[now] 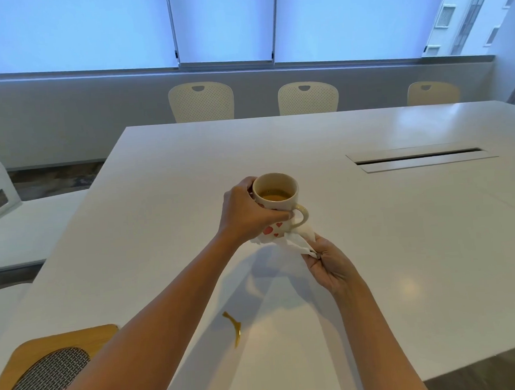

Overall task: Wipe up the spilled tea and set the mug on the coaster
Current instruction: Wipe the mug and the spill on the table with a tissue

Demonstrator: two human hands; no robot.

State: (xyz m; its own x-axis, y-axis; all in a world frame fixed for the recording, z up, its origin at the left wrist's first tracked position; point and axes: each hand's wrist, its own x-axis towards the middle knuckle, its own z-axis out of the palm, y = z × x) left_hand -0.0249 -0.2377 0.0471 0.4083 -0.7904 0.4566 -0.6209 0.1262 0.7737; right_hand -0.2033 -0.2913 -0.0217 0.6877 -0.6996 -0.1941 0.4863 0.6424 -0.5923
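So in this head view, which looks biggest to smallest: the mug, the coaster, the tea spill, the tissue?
1. Coaster, though it lies nearest the camera and is partly hidden by the arm.
2. Mug.
3. Tissue, part hidden under the mug.
4. Tea spill, a thin streak.

Coaster [46,369] cut off; mug [276,199] base perhaps tissue-hidden.

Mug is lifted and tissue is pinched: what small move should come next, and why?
Probably draw the tissue clear with the right hand and bring it to the tea streak, which is unwiped. The left hand holds the mug just above it.
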